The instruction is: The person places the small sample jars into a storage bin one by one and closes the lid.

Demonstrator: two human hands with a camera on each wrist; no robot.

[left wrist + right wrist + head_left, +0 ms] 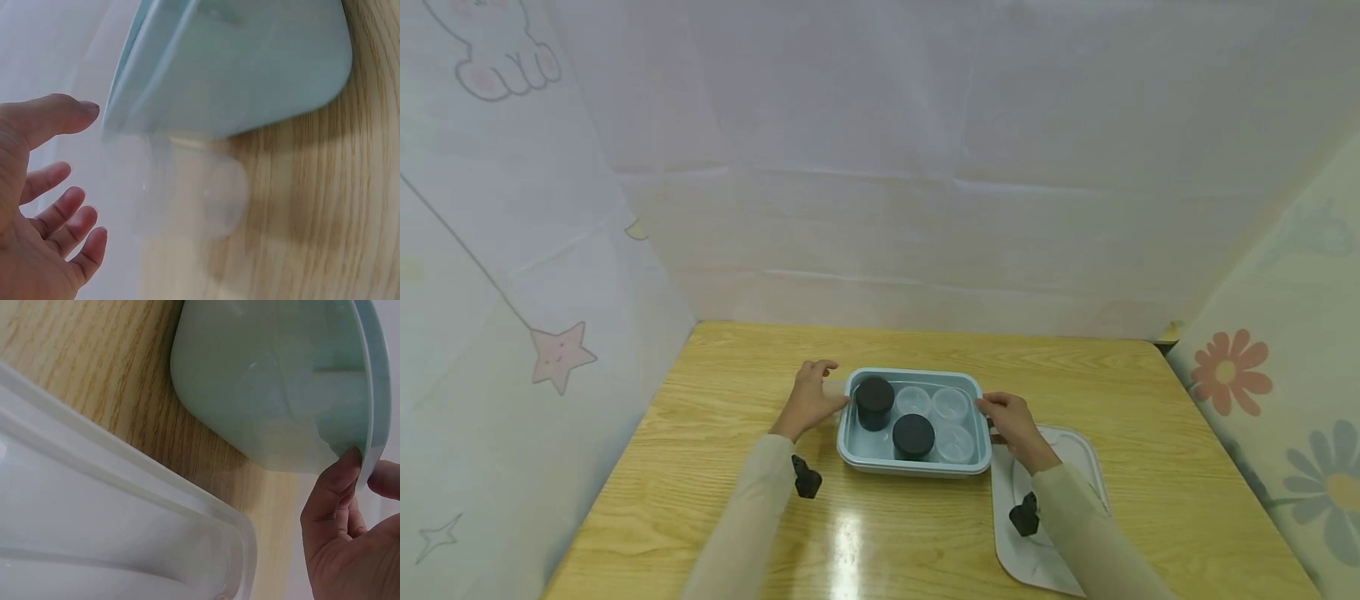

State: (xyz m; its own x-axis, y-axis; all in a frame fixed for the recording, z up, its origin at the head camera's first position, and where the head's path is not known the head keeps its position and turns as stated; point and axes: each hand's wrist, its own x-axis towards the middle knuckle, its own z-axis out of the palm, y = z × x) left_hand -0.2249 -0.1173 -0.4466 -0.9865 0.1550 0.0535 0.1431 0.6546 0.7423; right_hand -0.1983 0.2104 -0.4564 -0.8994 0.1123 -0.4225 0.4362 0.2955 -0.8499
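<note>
A light blue plastic tub (917,467) stands on the table, with a second rim showing just under its top edge. Inside are two black round containers, one at the back left (875,395) and one at the front (913,435), and several clear plastic cups (951,405). My right hand (1015,427) pinches the tub's right rim between thumb and fingers, as the right wrist view shows. At the left end, my left hand (808,400) is spread, its thumb close to the rim but apart in the left wrist view. A translucent cup (225,194) is beside the tub there.
A white lid-like tray (1011,537) lies on the wooden table (700,467), partly under my right forearm. Printed cloth walls (880,233) rise at the back and both sides. Small black pieces (806,478) sit at my wrists.
</note>
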